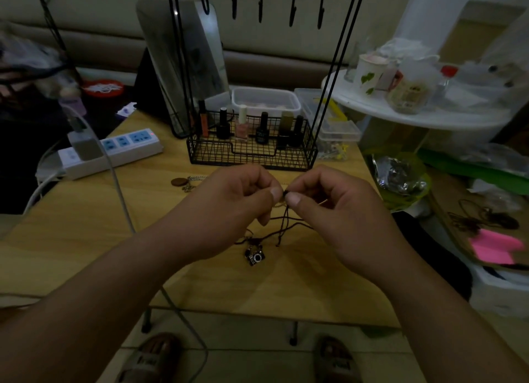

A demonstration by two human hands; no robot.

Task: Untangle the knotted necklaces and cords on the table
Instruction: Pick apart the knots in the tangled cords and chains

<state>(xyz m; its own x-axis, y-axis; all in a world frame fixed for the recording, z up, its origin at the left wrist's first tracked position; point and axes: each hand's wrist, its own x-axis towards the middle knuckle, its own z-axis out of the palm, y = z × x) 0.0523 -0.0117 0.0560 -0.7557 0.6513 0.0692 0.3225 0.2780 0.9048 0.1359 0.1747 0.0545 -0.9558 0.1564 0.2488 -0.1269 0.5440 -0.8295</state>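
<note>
Head view, dim light. Nearest, below the table edge: two sandalled feet (154, 359) on a tiled floor. Both forearms reach in from the lower corners and meet over the middle of the wooden table (86, 225). Left hand (229, 211): back toward the camera, fingers curled in, thumb and forefinger pinching a small dark knot (284, 193). Right hand (335, 211): same posture mirrored, fingers curled, thumb tip pressed to the same knot from the other side, so the two thumbnails sit almost touching. Both hands are held up off the tabletop. From the pinch a thin dark cord (286, 219) hangs down in several loose strands between the wrists, some crossing each other, and trails onto the wood. Its lower end carries a small camera-shaped charm (255, 256), black and silver, lying on the table just nearer than the hands. A grey cable (123, 199) runs across the table on the left. Beyond the left hand lies a chain with a brown disc pendant (186, 181), apart from the cord. Farther back stands a black wire basket (252, 153) holding upright nail polish bottles (242, 125); left of it, a white power strip (114, 151). Behind, a clear plastic container (266, 100), and above, a row of black hooks (292, 5).
</note>
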